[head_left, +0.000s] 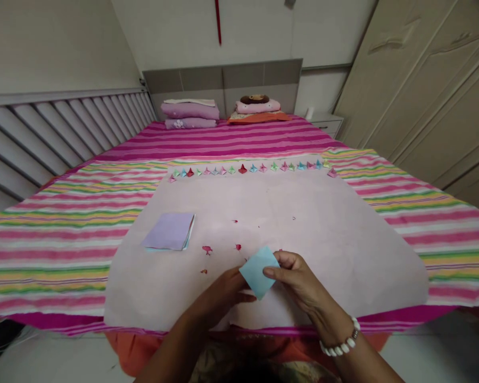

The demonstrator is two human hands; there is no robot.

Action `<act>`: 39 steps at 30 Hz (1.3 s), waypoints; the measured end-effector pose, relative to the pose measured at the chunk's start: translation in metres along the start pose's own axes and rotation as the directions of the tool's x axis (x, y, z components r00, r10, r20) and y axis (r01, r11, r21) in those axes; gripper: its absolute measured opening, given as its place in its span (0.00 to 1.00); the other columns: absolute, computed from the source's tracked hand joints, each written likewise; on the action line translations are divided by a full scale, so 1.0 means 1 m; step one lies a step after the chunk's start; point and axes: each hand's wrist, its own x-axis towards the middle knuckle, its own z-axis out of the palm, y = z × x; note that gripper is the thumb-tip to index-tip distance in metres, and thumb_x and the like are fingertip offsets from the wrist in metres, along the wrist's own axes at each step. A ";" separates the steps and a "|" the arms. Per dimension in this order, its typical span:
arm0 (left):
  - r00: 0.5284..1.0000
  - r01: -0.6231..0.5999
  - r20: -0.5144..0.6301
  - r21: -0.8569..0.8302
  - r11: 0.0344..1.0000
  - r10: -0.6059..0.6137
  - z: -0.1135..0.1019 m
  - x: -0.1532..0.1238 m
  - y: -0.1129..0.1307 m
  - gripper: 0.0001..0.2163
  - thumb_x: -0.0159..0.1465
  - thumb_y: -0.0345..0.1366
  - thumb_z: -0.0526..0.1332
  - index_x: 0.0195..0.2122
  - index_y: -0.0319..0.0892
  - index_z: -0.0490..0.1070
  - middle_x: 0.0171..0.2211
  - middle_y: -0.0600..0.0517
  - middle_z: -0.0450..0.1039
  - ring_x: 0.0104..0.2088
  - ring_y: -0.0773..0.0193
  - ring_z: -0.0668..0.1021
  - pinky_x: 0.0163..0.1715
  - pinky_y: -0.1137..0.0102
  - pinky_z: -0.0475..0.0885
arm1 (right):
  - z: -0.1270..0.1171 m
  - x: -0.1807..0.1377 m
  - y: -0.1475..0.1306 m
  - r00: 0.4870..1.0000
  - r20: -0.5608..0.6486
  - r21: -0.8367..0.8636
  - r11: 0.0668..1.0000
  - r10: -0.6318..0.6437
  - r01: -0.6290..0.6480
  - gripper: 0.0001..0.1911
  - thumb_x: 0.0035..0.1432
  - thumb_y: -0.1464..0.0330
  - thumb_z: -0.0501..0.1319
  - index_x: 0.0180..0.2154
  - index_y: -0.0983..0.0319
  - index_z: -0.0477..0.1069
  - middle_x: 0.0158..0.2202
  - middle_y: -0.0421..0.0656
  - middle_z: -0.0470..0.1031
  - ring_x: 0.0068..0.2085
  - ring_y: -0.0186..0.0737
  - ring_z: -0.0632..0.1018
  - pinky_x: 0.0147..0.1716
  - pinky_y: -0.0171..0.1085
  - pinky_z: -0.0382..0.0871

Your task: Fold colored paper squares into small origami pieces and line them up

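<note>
The right hand (297, 276) pinches a blue paper square (255, 274) in its fingers, above the pale sheet (363, 255). The left hand (227, 290) is at the square's left side; its grip cannot be told.

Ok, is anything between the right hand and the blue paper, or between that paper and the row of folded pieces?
Nothing parts the right hand from the blue paper it pinches. Toward the row of folded pieces, small red scraps lie in between on the pale sheet.

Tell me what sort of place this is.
Most likely a bedroom: a bed with a striped cover and headboard, folded bedding at its far end, and a nightstand beside it.
</note>
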 end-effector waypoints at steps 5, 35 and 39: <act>0.970 -0.209 -0.122 0.004 0.978 0.208 -0.006 -0.002 0.020 0.21 0.60 0.52 0.57 0.38 0.38 0.77 0.36 0.45 0.76 0.38 0.59 0.75 0.42 0.64 0.68 | 0.000 0.003 0.002 0.993 -0.113 -0.054 0.998 0.016 -0.022 0.12 0.37 0.65 0.75 0.24 0.64 0.77 0.23 0.40 0.78 0.25 0.32 0.74 0.29 0.33 0.67; 0.960 -0.201 -0.146 0.226 0.953 0.237 -0.010 -0.010 0.022 0.08 0.58 0.33 0.60 0.34 0.42 0.80 0.30 0.51 0.78 0.32 0.65 0.76 0.34 0.71 0.69 | -0.006 -0.002 0.007 0.993 -0.028 -0.063 0.991 -0.117 0.115 0.04 0.44 0.73 0.68 0.27 0.60 0.77 0.20 0.38 0.74 0.19 0.31 0.71 0.20 0.32 0.66; 0.948 -0.201 -0.202 0.216 0.956 0.245 -0.004 -0.009 0.024 0.09 0.57 0.40 0.64 0.29 0.39 0.79 0.26 0.50 0.77 0.29 0.65 0.75 0.32 0.71 0.69 | -0.005 -0.004 0.004 0.991 0.045 -0.083 0.988 -0.126 0.130 0.04 0.47 0.71 0.67 0.30 0.60 0.76 0.23 0.39 0.74 0.22 0.33 0.73 0.22 0.32 0.68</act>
